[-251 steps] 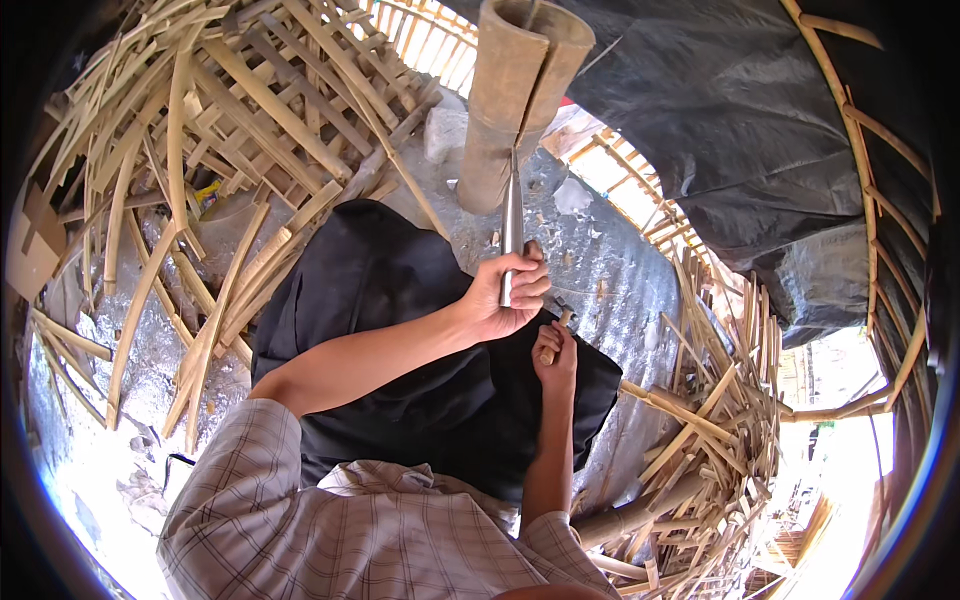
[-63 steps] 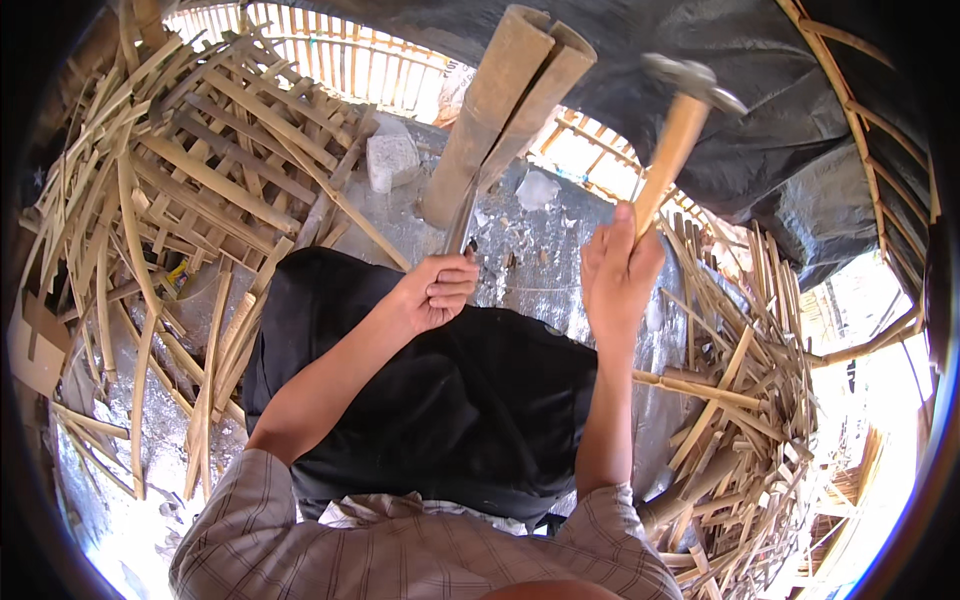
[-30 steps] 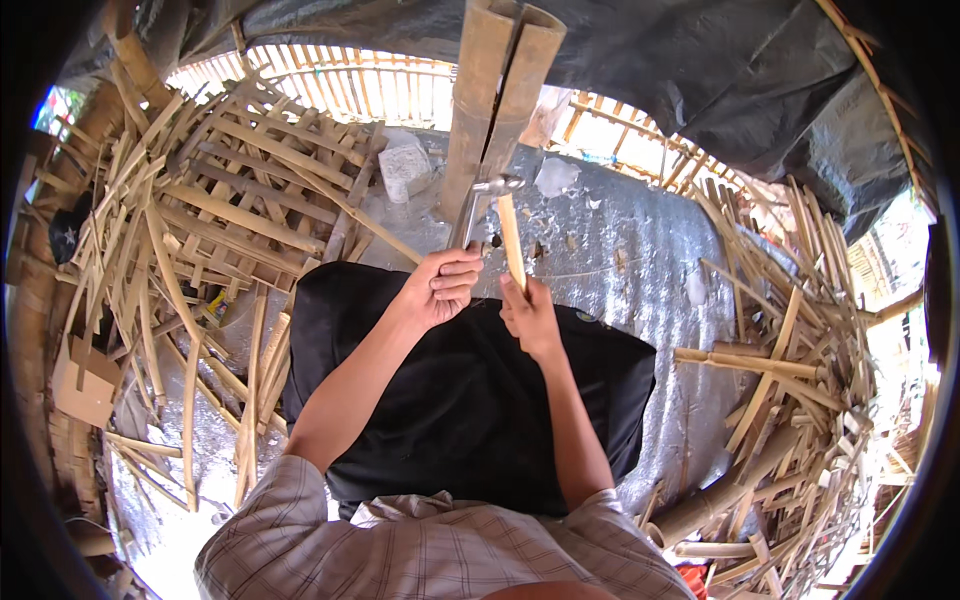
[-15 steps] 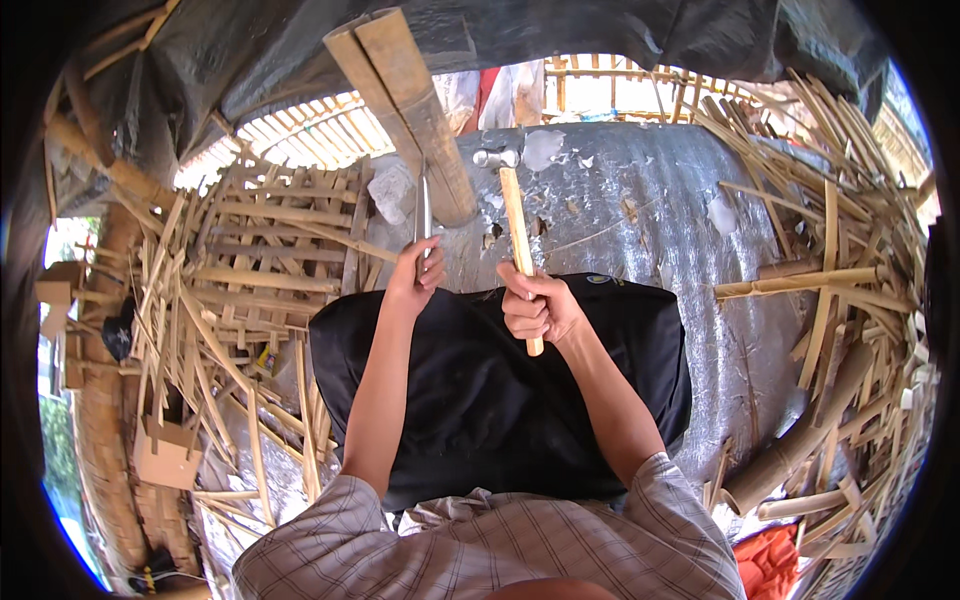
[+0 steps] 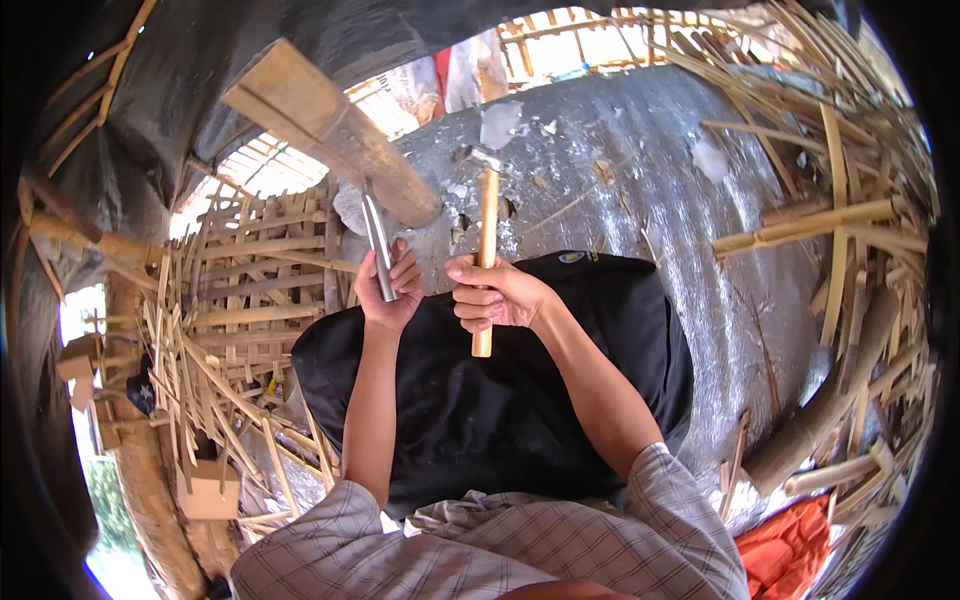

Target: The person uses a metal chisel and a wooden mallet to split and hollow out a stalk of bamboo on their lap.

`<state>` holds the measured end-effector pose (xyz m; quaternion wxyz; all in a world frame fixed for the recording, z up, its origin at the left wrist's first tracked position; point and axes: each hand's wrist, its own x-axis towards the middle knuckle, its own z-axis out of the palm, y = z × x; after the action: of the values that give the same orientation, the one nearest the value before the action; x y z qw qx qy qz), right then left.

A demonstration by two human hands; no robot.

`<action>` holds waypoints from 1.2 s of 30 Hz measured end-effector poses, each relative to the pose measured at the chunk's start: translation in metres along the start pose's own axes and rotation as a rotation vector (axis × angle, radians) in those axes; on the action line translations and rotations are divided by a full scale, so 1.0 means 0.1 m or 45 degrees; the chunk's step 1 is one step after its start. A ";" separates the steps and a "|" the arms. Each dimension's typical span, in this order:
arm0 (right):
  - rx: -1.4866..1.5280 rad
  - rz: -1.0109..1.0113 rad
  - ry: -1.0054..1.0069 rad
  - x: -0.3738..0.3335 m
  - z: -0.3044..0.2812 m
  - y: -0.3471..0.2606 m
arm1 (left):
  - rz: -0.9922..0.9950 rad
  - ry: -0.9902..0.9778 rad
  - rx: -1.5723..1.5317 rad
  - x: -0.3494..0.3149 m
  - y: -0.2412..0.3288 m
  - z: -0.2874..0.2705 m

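My left hand (image 5: 392, 285) is closed around a shiny steel chisel-like bar (image 5: 376, 240). Its upper end overlaps the lower part of a thick bamboo piece (image 5: 335, 140) in view; whether the two touch I cannot tell. The bamboo leans up and to the left, its lower end by the silvery-grey sheet (image 5: 600, 150). A hammer with a pale wooden handle (image 5: 487, 225) is gripped in my right hand (image 5: 505, 293). Its metal head (image 5: 478, 157) points away from me, apart from the bar. Black cloth (image 5: 480, 410) covers my lap beneath both hands.
Bamboo strips and poles (image 5: 860, 230) lie heaped along the right. On the left stand a woven bamboo lattice (image 5: 265, 255) and loose sticks (image 5: 190, 370). A cardboard box (image 5: 208, 490) sits lower left, orange cloth (image 5: 785, 545) lower right. Dark plastic sheeting (image 5: 200, 60) hangs overhead.
The bamboo piece has tipped further to the left and turned. My left hand has turned the steel bar, its top now slanting left. My right hand has shifted slightly left with the hammer.
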<state>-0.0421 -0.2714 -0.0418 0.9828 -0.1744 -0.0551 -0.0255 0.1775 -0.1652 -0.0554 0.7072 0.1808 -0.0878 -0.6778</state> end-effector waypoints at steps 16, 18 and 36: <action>-0.002 0.040 0.358 0.09 -0.54 0.29 | 0.100 -0.032 0.145 0.05 -0.15 -0.10; -0.139 0.100 0.472 0.11 -0.54 0.31 | 0.090 -0.004 0.061 0.08 -0.21 -0.13; -0.818 0.237 1.010 0.23 -1.01 0.59 | 0.374 0.183 0.172 0.02 -0.20 -0.26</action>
<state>-0.0052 -0.2517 -0.1537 0.8232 -0.4483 0.3480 -0.0179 0.1684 -0.1640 -0.0874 0.7894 0.2612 -0.1078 -0.5450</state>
